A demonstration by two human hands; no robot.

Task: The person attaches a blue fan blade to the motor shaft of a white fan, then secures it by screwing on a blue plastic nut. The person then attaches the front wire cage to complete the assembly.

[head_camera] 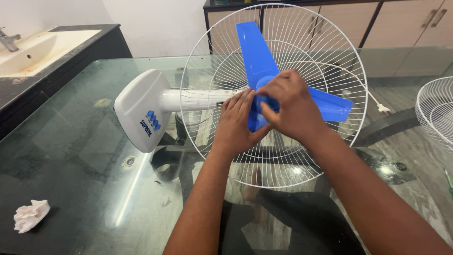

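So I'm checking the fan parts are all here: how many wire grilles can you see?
2. One wire grille stands behind the blue blades on the fan, at centre. A second grille lies at the right edge, partly cut off.

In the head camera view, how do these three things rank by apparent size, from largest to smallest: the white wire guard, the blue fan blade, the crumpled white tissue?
1. White wire guard, clearly the largest.
2. Blue fan blade, partly hidden by both hands.
3. Crumpled white tissue, the smallest, though it lies nearer the camera.
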